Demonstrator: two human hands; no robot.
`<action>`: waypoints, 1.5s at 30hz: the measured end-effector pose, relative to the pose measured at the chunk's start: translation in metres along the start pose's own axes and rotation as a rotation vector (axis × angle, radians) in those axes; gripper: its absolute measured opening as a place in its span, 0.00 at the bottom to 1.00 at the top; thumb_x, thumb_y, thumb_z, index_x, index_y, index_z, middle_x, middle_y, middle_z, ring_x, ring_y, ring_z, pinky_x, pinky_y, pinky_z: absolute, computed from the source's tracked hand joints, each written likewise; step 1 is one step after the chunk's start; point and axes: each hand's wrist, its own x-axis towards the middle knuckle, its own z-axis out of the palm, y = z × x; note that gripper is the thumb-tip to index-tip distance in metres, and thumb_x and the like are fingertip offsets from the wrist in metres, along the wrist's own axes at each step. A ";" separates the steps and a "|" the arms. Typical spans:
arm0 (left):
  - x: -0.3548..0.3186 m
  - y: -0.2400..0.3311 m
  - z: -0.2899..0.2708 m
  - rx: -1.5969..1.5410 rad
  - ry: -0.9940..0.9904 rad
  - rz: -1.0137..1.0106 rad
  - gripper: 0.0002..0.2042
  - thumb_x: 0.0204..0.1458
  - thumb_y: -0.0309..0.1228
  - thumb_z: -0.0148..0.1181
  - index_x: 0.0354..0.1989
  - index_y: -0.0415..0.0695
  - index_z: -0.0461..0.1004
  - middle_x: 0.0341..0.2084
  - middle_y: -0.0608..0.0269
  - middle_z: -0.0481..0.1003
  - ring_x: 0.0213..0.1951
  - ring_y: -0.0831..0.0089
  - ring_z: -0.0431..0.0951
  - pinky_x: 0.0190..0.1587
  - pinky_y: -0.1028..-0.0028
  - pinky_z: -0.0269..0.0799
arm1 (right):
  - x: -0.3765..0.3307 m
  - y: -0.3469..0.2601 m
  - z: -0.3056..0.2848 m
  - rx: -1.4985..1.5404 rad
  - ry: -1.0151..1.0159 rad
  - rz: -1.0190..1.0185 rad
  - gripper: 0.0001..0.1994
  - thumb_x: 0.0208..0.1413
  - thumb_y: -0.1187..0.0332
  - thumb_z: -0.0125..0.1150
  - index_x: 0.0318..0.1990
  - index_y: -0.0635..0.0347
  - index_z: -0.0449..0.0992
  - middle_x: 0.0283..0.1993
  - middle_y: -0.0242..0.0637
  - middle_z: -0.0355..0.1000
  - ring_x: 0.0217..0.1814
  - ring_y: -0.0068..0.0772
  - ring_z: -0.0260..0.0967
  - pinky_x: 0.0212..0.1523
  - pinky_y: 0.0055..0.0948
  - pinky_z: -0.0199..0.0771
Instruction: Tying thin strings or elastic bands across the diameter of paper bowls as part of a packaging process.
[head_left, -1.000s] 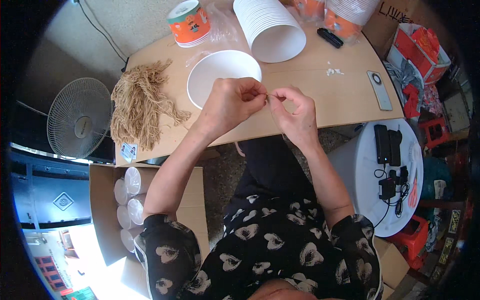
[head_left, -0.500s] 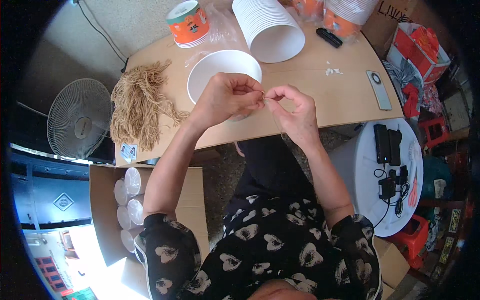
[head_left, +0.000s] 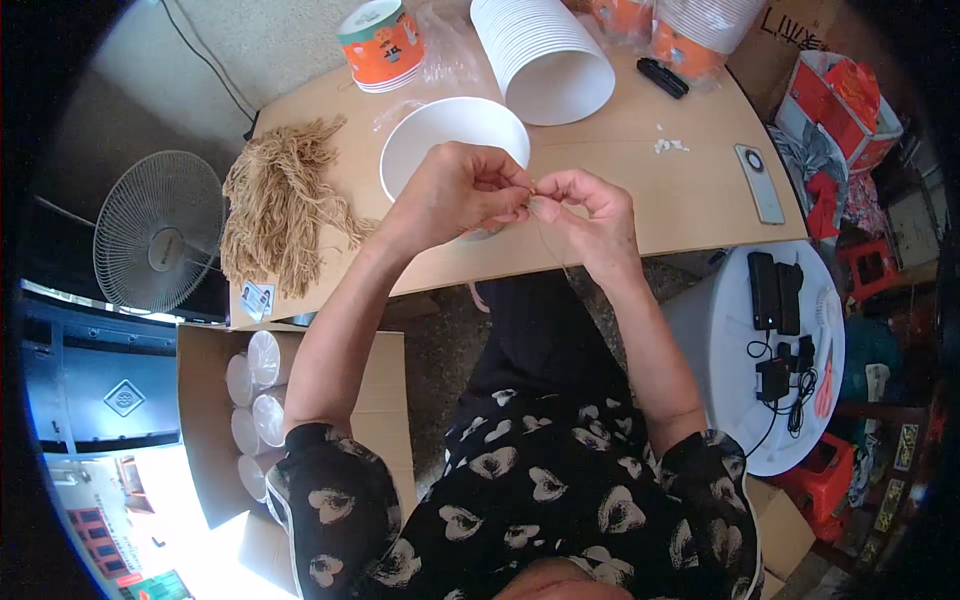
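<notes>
Above the front edge of the table, my left hand [head_left: 462, 195] and my right hand [head_left: 592, 215] meet fingertip to fingertip. Both are closed in a pinch on a thin tan string [head_left: 546, 240], a loose length of which hangs below the right fingers. Most of what lies between the fingertips is hidden. Right behind my left hand, a white paper tub [head_left: 455, 125] stands with its mouth facing up. To the left lies a bundle of tan strings [head_left: 280, 205], loosely heaped on the table [head_left: 610, 185].
Nested white tubs [head_left: 545, 75] lie at the back, beside an orange and green tub [head_left: 380, 50]. Small white bits [head_left: 670, 146], a black elongated object [head_left: 662, 78] and a phone [head_left: 758, 182] lie right. A fan [head_left: 160, 235] stands left, above a carton [head_left: 365, 400] with wrapped cups.
My right thumb and fingers have shifted slightly at the pinch, and the hanging string shows more clearly. The whole view has moved a little; both hands stay together.
</notes>
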 end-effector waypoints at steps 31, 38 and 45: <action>-0.003 -0.009 -0.008 -0.111 -0.175 0.024 0.06 0.62 0.26 0.62 0.42 0.35 0.80 0.32 0.63 0.82 0.36 0.80 0.84 0.34 0.84 0.78 | -0.006 0.007 -0.005 0.406 -0.124 0.209 0.05 0.54 0.72 0.69 0.34 0.61 0.78 0.32 0.29 0.76 0.35 0.19 0.71 0.41 0.21 0.70; -0.005 -0.012 -0.005 -0.047 -0.135 0.069 0.05 0.62 0.24 0.61 0.41 0.34 0.78 0.30 0.65 0.81 0.36 0.80 0.84 0.35 0.81 0.79 | -0.008 0.006 -0.002 0.350 -0.094 0.169 0.05 0.57 0.73 0.69 0.36 0.64 0.79 0.33 0.32 0.77 0.34 0.18 0.72 0.38 0.18 0.72; -0.008 -0.014 0.002 0.021 -0.088 0.155 0.04 0.63 0.22 0.58 0.38 0.33 0.75 0.29 0.63 0.81 0.34 0.79 0.83 0.36 0.78 0.80 | -0.008 0.000 -0.003 0.335 -0.135 0.139 0.06 0.60 0.72 0.66 0.37 0.66 0.79 0.33 0.33 0.77 0.35 0.20 0.72 0.40 0.21 0.73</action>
